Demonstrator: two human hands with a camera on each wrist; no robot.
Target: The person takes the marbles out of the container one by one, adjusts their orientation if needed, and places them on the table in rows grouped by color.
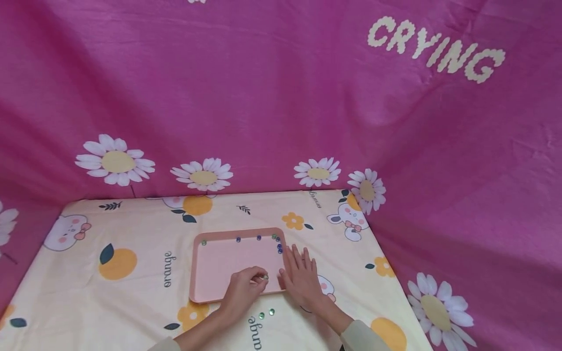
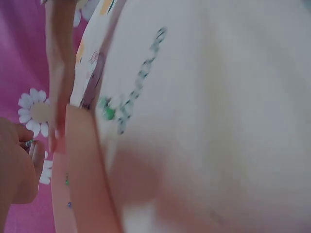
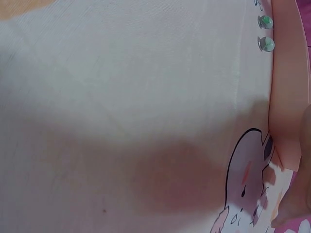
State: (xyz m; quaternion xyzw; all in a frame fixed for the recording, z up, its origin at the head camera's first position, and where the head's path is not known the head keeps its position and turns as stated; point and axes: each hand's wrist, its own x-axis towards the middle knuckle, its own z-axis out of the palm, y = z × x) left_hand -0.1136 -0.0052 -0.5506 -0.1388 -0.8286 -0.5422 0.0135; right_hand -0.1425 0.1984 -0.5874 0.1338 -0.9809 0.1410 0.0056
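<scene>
Bead (image 1: 265, 277) pinched by left hand (image 1: 243, 291), pink tray (image 1: 210, 265) (floral cloth (image 1: 131, 297)); magenta backdrop (image 1: 263, 97)

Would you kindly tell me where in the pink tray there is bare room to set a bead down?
The tray is bare across its middle and left. Beads crowd the far right corner; the left hand and right hand occupy the near right.

A makeshift home setup, not a workshop or lab: a table (image 1: 131, 292) covered with a cream bedsheet printed with oranges and cartoon rabbits, backed on 3 sides by a hung pink sheet (image 1: 263, 97) with daisies and the word "CRYING".
</scene>
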